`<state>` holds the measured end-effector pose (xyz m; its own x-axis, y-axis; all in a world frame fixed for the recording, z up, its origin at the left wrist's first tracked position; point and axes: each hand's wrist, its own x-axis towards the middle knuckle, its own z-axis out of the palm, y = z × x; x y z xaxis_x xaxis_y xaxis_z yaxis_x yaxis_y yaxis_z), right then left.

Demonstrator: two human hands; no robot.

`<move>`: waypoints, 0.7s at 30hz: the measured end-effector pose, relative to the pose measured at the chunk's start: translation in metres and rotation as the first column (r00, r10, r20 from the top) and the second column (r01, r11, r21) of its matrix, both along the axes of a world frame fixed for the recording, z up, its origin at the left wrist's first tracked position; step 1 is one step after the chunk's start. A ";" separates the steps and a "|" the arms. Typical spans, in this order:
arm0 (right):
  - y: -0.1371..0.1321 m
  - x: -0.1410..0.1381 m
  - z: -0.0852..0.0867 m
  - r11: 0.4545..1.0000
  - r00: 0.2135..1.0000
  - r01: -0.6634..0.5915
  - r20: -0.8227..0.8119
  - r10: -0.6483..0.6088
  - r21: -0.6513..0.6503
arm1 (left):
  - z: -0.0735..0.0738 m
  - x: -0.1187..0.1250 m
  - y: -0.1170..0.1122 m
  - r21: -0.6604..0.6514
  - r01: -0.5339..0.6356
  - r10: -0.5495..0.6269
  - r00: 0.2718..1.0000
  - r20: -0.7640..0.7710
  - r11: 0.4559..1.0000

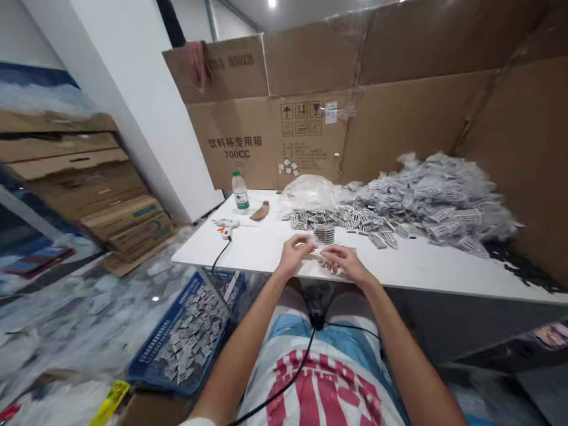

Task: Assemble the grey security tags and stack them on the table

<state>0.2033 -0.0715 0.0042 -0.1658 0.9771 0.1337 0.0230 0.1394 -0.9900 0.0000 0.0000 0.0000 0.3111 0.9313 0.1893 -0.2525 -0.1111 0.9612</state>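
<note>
- Your L hand (298,251) is curling in, thumb & fingertips pinching a thin, translucent plastic film (316,241).
- Your R hand (342,259) is half curling beside it, fingertips nr the film; can't tell if they're gripping.
- The film is hanging btwn your hands, over the near edge of the white flat-topped table (266,251).
- A neat stack of flat grey pcs (324,234) is standing just beyond your fingers, partly blocking the way to the loose grey-&-white striped pcs (355,219) behind.
- A big heap of clear-bagged pcs (444,195) is filling the R rear.
- A white glue gun w/ orange trigger (228,228) is lying L.
</note>
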 end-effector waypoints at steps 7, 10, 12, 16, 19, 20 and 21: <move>-0.002 -0.001 0.003 1.000 1.000 -0.005 -0.006 0.004 -0.002 | 0.002 0.004 -0.002 -0.007 0.022 -0.022 1.000 -0.008 1.000; -0.001 -0.001 0.003 1.000 1.000 0.012 -0.017 -0.012 -0.001 | 0.004 0.004 -0.003 -0.001 0.040 -0.040 0.999 -0.010 0.999; 0.000 -0.001 0.002 1.000 1.000 0.020 -0.022 -0.020 0.000 | 0.004 0.005 -0.003 0.005 0.047 -0.047 0.999 -0.008 0.999; 0.001 -0.002 0.001 0.999 0.999 0.045 -0.025 -0.045 -0.003 | 0.001 0.004 -0.001 0.003 0.089 -0.089 0.996 -0.013 0.996; 0.001 -0.002 0.001 0.998 0.998 0.062 -0.032 -0.062 -0.012 | -0.001 0.004 0.000 0.001 0.126 -0.126 0.992 -0.013 0.992; 0.001 -0.002 0.000 0.998 0.997 0.069 -0.038 -0.069 -0.016 | -0.001 0.004 0.000 0.008 0.130 -0.130 0.991 -0.017 0.991; 0.002 -0.002 0.000 0.997 0.996 0.077 -0.044 -0.078 -0.020 | -0.001 0.004 0.000 0.017 0.129 -0.128 0.991 -0.022 0.992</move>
<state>0.2017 -0.0698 0.0037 -0.0834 0.9891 0.1215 -0.0115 0.1210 -0.9926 0.0040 0.0005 -0.0008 0.4322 0.8797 0.1983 -0.2458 -0.0966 0.9645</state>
